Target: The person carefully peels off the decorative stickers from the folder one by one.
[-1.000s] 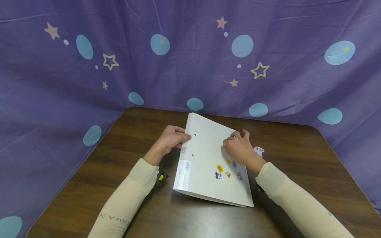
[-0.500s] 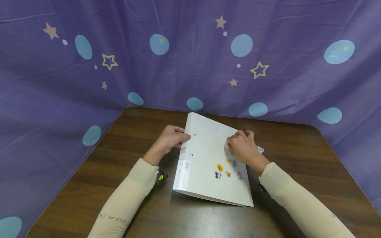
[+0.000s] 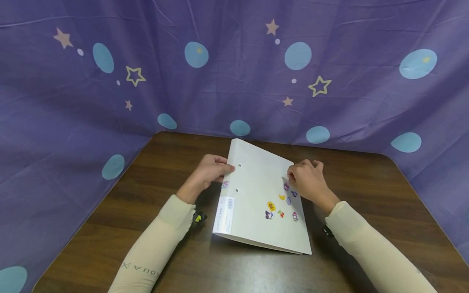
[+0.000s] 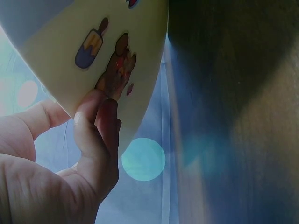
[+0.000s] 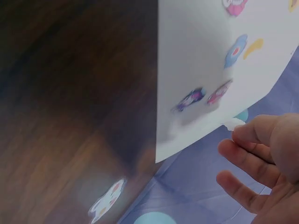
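A white file folder stands tilted on the table, its spine toward my left hand. That hand pinches the spine edge, thumb on the front and fingers behind. In the left wrist view, the fingertips touch the folder's back beside a brown animal sticker and a popsicle sticker. My right hand is at the upper right edge of the front cover. In the right wrist view its thumb and index finger pinch a small white piece, whose kind is unclear. Several small stickers dot the cover's lower right.
A white bear-shaped sticker lies on the brown wooden table, right of the folder. A purple curtain with stars and dots hangs behind the table. A label marks the folder's lower spine.
My right hand has moved rightward across the cover toward its edge, uncovering two more stickers and hiding the bear sticker in the head view. The left hand and folder stay nearly still.
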